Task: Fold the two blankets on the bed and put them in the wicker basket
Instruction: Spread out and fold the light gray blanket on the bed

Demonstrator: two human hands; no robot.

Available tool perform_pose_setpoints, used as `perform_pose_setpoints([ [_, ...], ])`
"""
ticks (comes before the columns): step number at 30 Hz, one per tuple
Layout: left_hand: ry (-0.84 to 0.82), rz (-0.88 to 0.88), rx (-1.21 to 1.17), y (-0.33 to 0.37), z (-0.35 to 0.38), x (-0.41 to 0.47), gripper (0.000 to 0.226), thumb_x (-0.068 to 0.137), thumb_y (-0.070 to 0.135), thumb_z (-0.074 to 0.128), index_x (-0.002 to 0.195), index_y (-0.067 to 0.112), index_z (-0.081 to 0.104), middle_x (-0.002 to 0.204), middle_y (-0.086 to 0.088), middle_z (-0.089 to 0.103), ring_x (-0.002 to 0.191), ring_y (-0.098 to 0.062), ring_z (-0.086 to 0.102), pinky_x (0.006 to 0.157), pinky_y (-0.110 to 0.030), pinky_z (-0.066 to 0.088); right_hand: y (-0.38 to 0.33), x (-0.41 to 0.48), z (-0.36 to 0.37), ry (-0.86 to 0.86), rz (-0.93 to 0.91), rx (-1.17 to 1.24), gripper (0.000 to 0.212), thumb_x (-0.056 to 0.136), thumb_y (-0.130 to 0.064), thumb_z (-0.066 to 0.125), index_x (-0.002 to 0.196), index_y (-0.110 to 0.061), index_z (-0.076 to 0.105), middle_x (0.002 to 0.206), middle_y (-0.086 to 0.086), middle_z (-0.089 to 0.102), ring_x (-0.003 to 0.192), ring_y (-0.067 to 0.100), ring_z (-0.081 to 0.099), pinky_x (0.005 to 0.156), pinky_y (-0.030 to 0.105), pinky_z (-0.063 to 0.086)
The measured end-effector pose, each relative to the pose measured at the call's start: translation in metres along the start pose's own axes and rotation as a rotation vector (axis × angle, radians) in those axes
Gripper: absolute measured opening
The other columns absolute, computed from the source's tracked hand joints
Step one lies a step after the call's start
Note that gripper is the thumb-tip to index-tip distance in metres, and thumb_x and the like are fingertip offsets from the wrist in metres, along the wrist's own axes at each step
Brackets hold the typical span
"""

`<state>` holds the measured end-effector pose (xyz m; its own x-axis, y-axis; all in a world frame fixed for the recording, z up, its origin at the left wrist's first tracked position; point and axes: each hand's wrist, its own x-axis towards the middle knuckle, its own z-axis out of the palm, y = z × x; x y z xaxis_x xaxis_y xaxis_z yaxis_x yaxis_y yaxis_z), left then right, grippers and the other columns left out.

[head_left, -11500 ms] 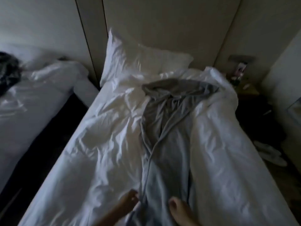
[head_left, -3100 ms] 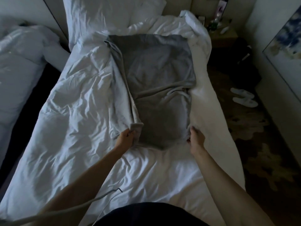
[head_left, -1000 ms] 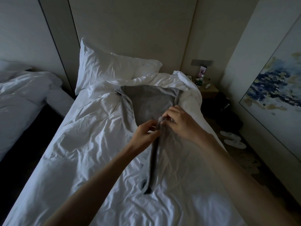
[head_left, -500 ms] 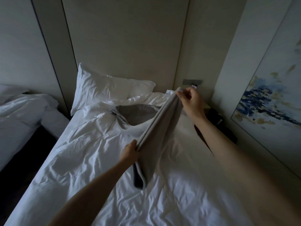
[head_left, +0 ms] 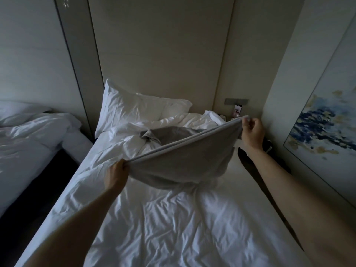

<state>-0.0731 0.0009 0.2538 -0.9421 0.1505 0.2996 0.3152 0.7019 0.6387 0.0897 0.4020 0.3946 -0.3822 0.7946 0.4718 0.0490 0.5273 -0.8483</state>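
A grey blanket (head_left: pixel 185 160) hangs doubled over the white bed (head_left: pixel 163 218), its folded top edge stretched taut between my hands. My left hand (head_left: pixel 115 175) grips the near left end low over the bed. My right hand (head_left: pixel 251 132) pinches the far right end higher up. The blanket's lower part sags and touches the duvet. A further stretch of grey blanket (head_left: pixel 173 134) lies crumpled near the pillows; whether it is the same blanket or a second one I cannot tell. No wicker basket is in view.
Two white pillows (head_left: pixel 134 108) lean on the headboard wall. A second bed (head_left: pixel 28 139) stands on the left across a dark gap. A nightstand with small items (head_left: pixel 238 112) is at the right, and a framed painting (head_left: pixel 325 130) hangs on the right wall.
My hands have spread further apart, pulling the blanket's folded edge out wide and level. Before that the two hands met at the edge, then drew apart lifting it off the bed.
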Motion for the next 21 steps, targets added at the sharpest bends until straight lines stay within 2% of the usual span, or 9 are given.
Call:
perform_pose_setpoints([
  [3, -0.07, 0.069, -0.028, -0.002, -0.011, 0.008, 0.008, 0.083, -0.001, 0.057, 0.085, 0.005, 0.061, 0.087, -0.021, 0.064, 0.083, -0.035, 0.06, 0.07, -0.036, 0.039, 0.006, -0.008, -0.004, 0.029, 0.029, 0.002, 0.04, 0.097, -0.034, 0.052, 0.111, 0.003, 0.056, 0.109, 0.021, 0.063, 0.099, 0.031, 0.059, 0.088, 0.043, 0.049],
  [5, -0.153, 0.1, 0.013, -0.01, -0.014, 0.003, 0.014, 0.081, -0.005, 0.058, 0.092, -0.001, 0.065, 0.09, -0.021, 0.065, 0.087, -0.033, 0.059, 0.069, -0.03, 0.034, 0.012, -0.014, -0.005, -0.01, 0.064, -0.027, 0.038, 0.097, -0.035, 0.053, 0.112, -0.001, 0.054, 0.11, 0.018, 0.063, 0.092, 0.027, 0.061, 0.085, 0.043, 0.052],
  [8, -0.249, 0.068, 0.06, -0.029, -0.013, -0.01, 0.023, 0.078, -0.008, 0.058, 0.097, -0.001, 0.069, 0.09, -0.021, 0.065, 0.085, -0.031, 0.059, 0.068, -0.026, 0.033, 0.036, -0.031, -0.008, -0.159, 0.126, -0.065, 0.031, 0.096, -0.03, 0.056, 0.116, -0.006, 0.053, 0.109, 0.014, 0.063, 0.075, 0.018, 0.065, 0.069, 0.034, 0.056],
  [10, -0.296, 0.005, 0.072, -0.041, -0.01, -0.019, 0.017, 0.079, -0.006, 0.059, 0.092, -0.001, 0.07, 0.082, -0.019, 0.064, 0.077, -0.027, 0.057, 0.065, -0.027, 0.035, 0.056, -0.047, -0.011, -0.269, 0.169, -0.113, 0.031, 0.096, -0.023, 0.058, 0.121, -0.005, 0.053, 0.111, 0.011, 0.06, 0.083, 0.019, 0.064, 0.066, 0.029, 0.054],
  [12, -0.322, -0.041, 0.075, -0.05, -0.008, -0.026, 0.008, 0.08, 0.002, 0.061, 0.082, -0.001, 0.068, 0.073, -0.014, 0.059, 0.073, -0.026, 0.056, 0.063, -0.028, 0.036, 0.078, -0.063, -0.012, -0.375, 0.221, -0.181, 0.031, 0.096, -0.015, 0.057, 0.124, -0.001, 0.053, 0.113, 0.014, 0.057, 0.094, 0.027, 0.062, 0.072, 0.033, 0.054],
  [15, -0.352, -0.082, 0.13, -0.06, -0.008, -0.028, 0.011, 0.081, 0.013, 0.061, 0.072, 0.008, 0.063, 0.073, -0.012, 0.059, 0.076, -0.027, 0.059, 0.067, -0.031, 0.044, 0.106, -0.086, -0.013, -0.475, 0.312, -0.225, 0.019, 0.094, -0.009, 0.058, 0.107, 0.004, 0.057, 0.104, 0.02, 0.058, 0.095, 0.036, 0.065, 0.077, 0.041, 0.057],
  [17, -0.353, -0.066, 0.213, -0.061, -0.012, -0.019, 0.012, 0.083, 0.008, 0.06, 0.071, 0.01, 0.062, 0.079, -0.017, 0.064, 0.082, -0.033, 0.062, 0.075, -0.04, 0.052, 0.118, -0.095, -0.014, -0.466, 0.357, -0.252, 0.011, 0.094, -0.011, 0.059, 0.094, -0.001, 0.055, 0.099, 0.022, 0.063, 0.086, 0.036, 0.069, 0.077, 0.043, 0.059],
  [19, -0.311, 0.032, 0.327, -0.053, -0.019, -0.003, 0.009, 0.084, 0.009, 0.058, 0.077, 0.007, 0.064, 0.088, -0.019, 0.066, 0.088, -0.036, 0.063, 0.078, -0.043, 0.051, 0.12, -0.096, -0.012, -0.439, 0.398, -0.228, 0.009, 0.095, -0.014, 0.057, 0.096, -0.007, 0.053, 0.101, 0.021, 0.066, 0.074, 0.027, 0.071, 0.073, 0.041, 0.06],
  [21, -0.208, 0.12, 0.468, -0.032, -0.033, 0.021, 0.008, 0.086, 0.015, 0.055, 0.085, 0.013, 0.063, 0.096, -0.013, 0.065, 0.091, -0.036, 0.062, 0.074, -0.039, 0.049, 0.107, -0.082, -0.007, -0.393, 0.413, -0.197, 0.01, 0.096, -0.017, 0.056, 0.102, -0.008, 0.054, 0.104, 0.019, 0.066, 0.072, 0.021, 0.071, 0.07, 0.035, 0.059],
])
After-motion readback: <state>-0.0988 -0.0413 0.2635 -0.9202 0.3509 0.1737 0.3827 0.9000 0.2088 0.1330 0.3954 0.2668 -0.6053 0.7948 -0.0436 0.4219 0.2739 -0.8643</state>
